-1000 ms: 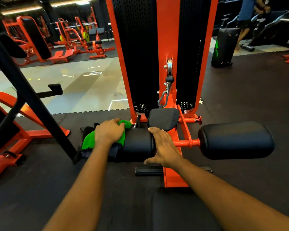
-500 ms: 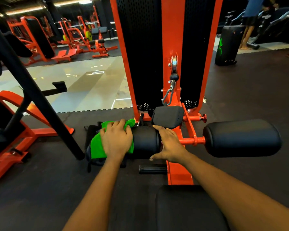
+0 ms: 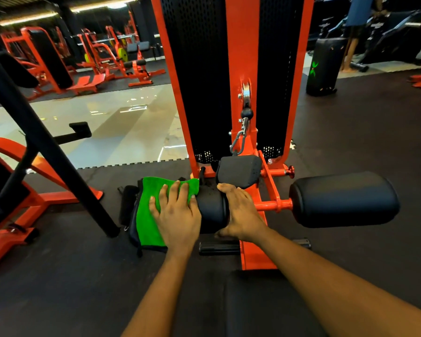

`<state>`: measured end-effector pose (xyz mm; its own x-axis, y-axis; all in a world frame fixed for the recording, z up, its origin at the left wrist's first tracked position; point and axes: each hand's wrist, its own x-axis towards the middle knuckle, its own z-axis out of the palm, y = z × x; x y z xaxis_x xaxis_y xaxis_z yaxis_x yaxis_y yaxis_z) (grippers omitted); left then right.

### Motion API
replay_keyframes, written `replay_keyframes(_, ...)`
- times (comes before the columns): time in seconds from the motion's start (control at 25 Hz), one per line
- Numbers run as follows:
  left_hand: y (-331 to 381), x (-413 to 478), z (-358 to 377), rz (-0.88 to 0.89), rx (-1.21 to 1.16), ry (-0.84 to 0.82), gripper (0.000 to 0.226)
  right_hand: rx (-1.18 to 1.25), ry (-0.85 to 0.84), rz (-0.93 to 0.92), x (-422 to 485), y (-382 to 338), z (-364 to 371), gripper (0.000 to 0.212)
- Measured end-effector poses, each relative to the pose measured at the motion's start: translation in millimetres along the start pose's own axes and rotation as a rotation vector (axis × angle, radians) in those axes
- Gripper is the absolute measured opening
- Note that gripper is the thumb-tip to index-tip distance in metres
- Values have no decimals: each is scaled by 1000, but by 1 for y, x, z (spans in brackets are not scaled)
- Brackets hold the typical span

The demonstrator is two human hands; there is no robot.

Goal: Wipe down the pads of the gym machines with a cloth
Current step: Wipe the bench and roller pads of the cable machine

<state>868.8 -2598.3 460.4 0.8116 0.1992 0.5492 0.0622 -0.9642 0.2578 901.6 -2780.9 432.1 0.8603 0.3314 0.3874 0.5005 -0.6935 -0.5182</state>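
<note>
**While the left roller gets its wipe, other pads wait**

With its fingers laid straight, the left hand (image 3: 178,215) presses the green cloth (image 3: 148,215) flat onto the outer half of the left roller pad (image 3: 212,207). The cloth drapes over the top and down the near side. The right hand (image 3: 241,215), also open, braces against the pad's inner end. Wiping this roller looks to be the step in hand. The next move likely calls for sliding the cloth over the bare inner stretch, then reaching across to the right roller pad (image 3: 343,199).
</note>
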Motion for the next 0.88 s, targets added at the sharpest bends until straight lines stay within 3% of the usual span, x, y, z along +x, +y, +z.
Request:
replay_keyframes(0.2, 11, 59, -4, 72, 170, -263, 36, -43, -7, -26, 0, -4, -1, 126)
replay_keyframes(0.28, 22, 44, -3, 15, 142, -185, 38, -48, -3, -8, -1, -5, -1, 125)
replay_keyframes(0.4, 28, -12, 4, 70, -24, 7, 45, -53, -1, 29, 1, -5, 3, 122)
replay_keyframes(0.56, 30, -8, 3, 88, 9, -50, 43, -68, -45, 62, 4, -1, 5, 131)
replay_keyframes(0.72, 41, 44, 1, 121, 159, -240, 39, -69, -30, 46, 5, -3, 1, 131)
replay_keyframes(0.88, 45, -8, 8, 85, 33, -88, 47, -8, 55, 19, 0, -3, 4, 109)
